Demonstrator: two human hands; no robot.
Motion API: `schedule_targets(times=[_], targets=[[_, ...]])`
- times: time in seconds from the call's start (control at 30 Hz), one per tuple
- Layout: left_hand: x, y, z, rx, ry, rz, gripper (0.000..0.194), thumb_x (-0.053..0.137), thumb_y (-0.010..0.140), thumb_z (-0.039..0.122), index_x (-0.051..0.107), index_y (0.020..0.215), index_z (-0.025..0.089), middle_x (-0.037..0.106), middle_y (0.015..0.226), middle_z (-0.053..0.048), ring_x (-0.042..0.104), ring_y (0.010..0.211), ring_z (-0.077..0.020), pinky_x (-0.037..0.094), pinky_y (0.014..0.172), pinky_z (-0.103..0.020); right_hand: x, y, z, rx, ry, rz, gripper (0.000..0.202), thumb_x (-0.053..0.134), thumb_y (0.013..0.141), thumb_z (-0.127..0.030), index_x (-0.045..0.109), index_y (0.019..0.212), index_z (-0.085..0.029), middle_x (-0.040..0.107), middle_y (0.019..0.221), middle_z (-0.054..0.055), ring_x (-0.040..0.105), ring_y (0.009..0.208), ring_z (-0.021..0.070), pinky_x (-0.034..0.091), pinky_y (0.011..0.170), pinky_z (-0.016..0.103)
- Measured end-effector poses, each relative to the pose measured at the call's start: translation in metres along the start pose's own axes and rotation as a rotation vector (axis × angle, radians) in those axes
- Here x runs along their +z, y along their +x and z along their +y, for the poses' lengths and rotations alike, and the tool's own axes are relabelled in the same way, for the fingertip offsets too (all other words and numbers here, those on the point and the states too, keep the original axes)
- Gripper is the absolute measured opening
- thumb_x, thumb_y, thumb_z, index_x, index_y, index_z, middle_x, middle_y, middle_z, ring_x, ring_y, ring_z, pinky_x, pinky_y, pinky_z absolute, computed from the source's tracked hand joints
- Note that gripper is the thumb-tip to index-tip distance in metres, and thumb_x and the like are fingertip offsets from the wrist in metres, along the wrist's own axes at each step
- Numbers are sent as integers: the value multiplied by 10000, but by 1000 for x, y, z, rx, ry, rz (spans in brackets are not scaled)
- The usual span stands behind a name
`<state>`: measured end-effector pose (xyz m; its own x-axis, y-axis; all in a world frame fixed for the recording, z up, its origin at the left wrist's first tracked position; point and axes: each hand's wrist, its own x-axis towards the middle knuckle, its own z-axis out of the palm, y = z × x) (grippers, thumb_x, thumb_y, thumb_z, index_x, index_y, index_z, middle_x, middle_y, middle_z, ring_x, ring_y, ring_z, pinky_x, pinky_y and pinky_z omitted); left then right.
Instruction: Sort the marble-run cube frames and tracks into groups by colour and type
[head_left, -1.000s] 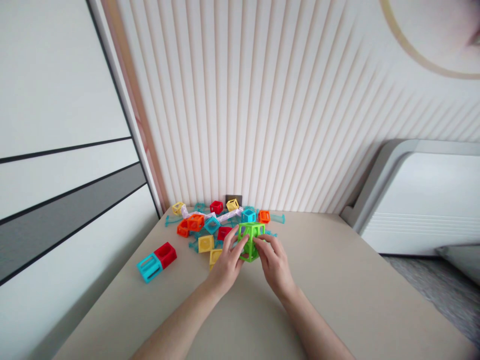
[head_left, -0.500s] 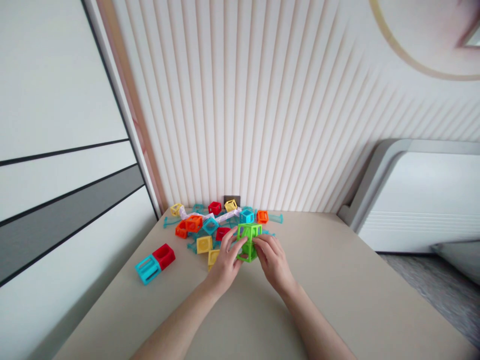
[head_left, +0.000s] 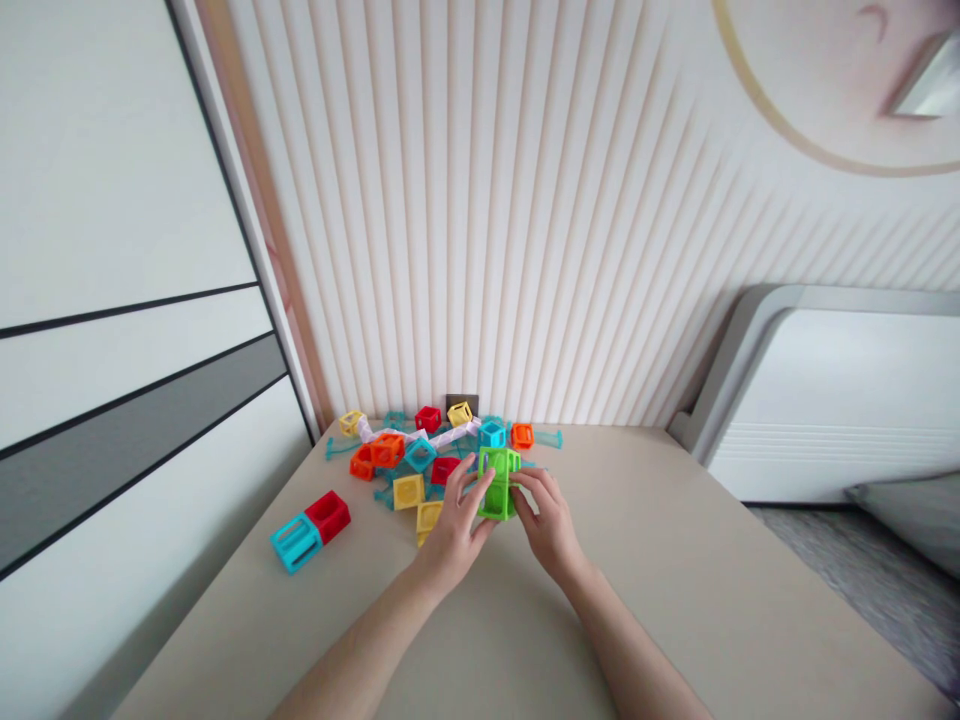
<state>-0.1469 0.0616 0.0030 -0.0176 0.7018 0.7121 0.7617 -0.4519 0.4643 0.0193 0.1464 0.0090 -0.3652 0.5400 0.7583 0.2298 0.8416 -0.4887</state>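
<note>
Between my two hands is a pair of green open-framed cube blocks [head_left: 496,498], stacked one on the other and held up off the table. My left hand [head_left: 455,515] grips them from the left, with its fingers on the near face and the thumb low. From the right, my right hand [head_left: 546,515] closes its fingertips on their side. Just left of my left hand lie a yellow block [head_left: 409,491] and another yellow block [head_left: 428,517], the latter partly hidden by that hand. A red block [head_left: 445,470] sits behind it.
A blue block [head_left: 297,541] joined to a red block [head_left: 328,515] lies at the left of the table [head_left: 675,570]. Orange, blue, red and yellow blocks, teal pieces and a white twisted strip [head_left: 454,434] are heaped by the ribbed wall. A grey-white headboard [head_left: 840,400] stands right.
The green blocks have turned slightly in my hands, showing a flatter face. Both hands stay on them, and the view has shifted a little.
</note>
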Motion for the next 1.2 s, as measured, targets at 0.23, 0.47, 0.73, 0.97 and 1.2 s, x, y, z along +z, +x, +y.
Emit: schedule_targets(times=[0.23,0.47,0.73,0.97,1.2], targets=[[-4,0,2,27,-17,50,686,584,965,224,232,1546,313,279,1559,-179,473,1402,-317,501,1083,-505,6,8,3,340,401,171,196,626,931,-366,683,1033,-209,731,991,75,690,901,223,565,750,333],[-5,-2,2,4,-30,24,644,581,972,265,257,1525,318,277,1570,-177,463,1408,-320,474,1102,-542,-2,14,12,623,743,354,392,764,795,-483,682,1037,-186,757,957,71,704,783,213,573,690,338],[-5,-3,-1,40,-71,-26,636,553,989,283,236,1539,317,293,1566,-181,474,1398,-308,500,1083,-517,-33,18,60,664,486,517,446,740,756,-541,673,1015,-184,734,914,58,684,741,185,567,673,324],[-6,-4,2,90,-86,-100,610,543,997,278,254,1534,308,305,1554,-184,522,1352,-293,525,1056,-511,-104,18,126,682,196,488,474,690,677,-531,665,967,-158,703,763,58,652,659,210,535,634,363],[-8,-3,4,138,-69,-101,572,525,1006,267,282,1524,281,378,1501,-175,513,1366,-283,528,1064,-480,-150,26,168,550,-165,413,369,582,735,-486,652,914,-170,671,973,146,631,808,258,515,704,417]])
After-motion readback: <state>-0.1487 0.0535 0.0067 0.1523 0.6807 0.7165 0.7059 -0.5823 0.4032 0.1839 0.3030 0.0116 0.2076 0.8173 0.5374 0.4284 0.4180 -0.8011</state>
